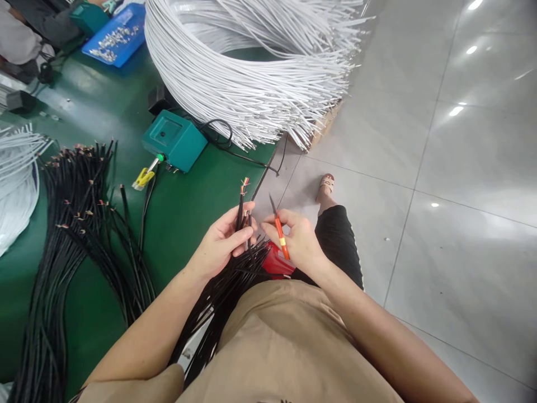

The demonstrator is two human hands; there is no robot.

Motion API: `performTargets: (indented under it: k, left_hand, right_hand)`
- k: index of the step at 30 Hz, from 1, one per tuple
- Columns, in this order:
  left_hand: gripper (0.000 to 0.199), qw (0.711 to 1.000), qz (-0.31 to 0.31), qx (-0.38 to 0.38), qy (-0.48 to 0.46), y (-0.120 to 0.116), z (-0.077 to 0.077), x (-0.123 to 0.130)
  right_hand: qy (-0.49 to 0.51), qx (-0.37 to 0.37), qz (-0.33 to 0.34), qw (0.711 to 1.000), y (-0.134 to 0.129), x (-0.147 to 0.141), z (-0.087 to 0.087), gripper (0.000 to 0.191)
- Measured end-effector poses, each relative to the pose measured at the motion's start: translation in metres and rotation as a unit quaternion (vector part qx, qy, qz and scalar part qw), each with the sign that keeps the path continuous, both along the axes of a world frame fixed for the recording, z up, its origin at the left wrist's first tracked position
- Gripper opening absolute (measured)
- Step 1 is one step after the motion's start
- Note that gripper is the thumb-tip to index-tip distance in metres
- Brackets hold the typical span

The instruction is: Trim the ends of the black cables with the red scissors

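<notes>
In my left hand (224, 235) I grip a few black cables (240, 215), with thumb and fingers closed round them. Thin coloured wires (244, 184) stick out of the upper end of one cable, in red, yellow and white. My right hand (300, 238) is just to the right, closed round a slim orange-handled pointed tool (279, 229). The tool has a yellow band and a dark tip that points up and left, apart from the cables. Below both hands, a bundle of black cables (226, 291) lies across my lap beside a red thing (277, 262).
A green table (180, 207) holds a teal box (174, 140) with a yellow clip (144, 178), a large coil of white cables (251, 78), a pile of black cables (79, 212) and a blue tray (121, 50) of small metal parts. Another person (25, 39) is at the far left.
</notes>
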State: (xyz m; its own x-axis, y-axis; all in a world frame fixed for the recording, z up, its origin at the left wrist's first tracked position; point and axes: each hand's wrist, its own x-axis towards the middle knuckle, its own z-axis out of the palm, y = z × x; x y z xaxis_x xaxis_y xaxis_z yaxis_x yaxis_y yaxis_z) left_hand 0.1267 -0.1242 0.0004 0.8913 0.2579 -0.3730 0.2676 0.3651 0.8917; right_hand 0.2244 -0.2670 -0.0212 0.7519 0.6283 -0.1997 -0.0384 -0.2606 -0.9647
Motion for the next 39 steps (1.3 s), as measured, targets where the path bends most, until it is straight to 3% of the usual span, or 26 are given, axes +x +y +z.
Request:
performTargets:
  k: [3,7,13,23,28,32,39]
  left_hand:
    - [0.048,1.0,-0.006,0.011,0.005,0.0,0.0,0.0]
    - [0.051,0.999,-0.009,0.034,0.008,-0.001,-0.001,-0.001]
    - [0.052,0.998,-0.008,0.061,0.006,-0.001,-0.004,-0.003]
    - [0.034,0.998,-0.01,0.056,-0.015,-0.002,-0.002,-0.002]
    - [0.044,0.997,-0.014,0.071,-0.024,0.0,-0.001,-0.003]
    - [0.039,0.994,-0.046,0.101,0.007,0.0,0.005,-0.003]
    - [0.04,0.995,-0.015,0.084,0.046,0.001,0.001,-0.002]
  right_hand:
    - [-0.02,0.003,-0.014,1.0,0.0,-0.002,-0.001,0.017]
    - [0.03,0.067,-0.052,0.996,0.005,-0.002,0.007,0.016]
    - [0.121,0.112,-0.035,0.986,0.011,-0.001,0.02,0.013]
    - [0.172,0.134,-0.026,0.976,0.011,-0.01,0.015,0.015]
    - [0.188,0.137,-0.007,0.973,0.011,-0.012,0.017,0.019]
    - [0.189,0.133,-0.017,0.973,0.011,-0.014,0.017,0.019]
    - [0.136,0.113,-0.033,0.984,0.01,-0.016,0.017,0.017]
